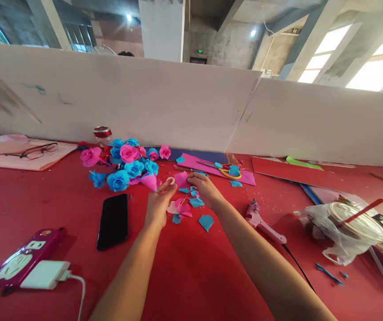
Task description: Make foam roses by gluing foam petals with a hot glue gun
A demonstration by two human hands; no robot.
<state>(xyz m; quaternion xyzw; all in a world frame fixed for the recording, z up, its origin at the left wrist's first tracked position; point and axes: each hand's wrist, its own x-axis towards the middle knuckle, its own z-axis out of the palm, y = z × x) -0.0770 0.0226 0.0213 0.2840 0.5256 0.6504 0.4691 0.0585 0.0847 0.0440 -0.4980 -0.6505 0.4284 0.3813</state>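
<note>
My left hand (160,203) is closed, with a pink paper flower (149,182) at its fingertips. A small pale ring-shaped piece (170,180) shows at its thumb; I cannot tell what it is. Between thumb and fingers, my right hand (205,188) pinches a pink paper petal (181,179), close to the left thumb. Below the hands lie loose pink petals (182,207) and blue paper petals (206,222). Just left of my hands is a bunch of blue paper roses (118,180) and pink paper roses (129,153).
Yellow-handled scissors (230,174) lie on pink paper behind the right hand. A pink glue gun (261,225) rests to the right, near a bagged bowl (357,220). At left are a black phone (113,221), a purple power strip (27,256) and eyeglasses (34,152). A white partition (144,102) stands behind.
</note>
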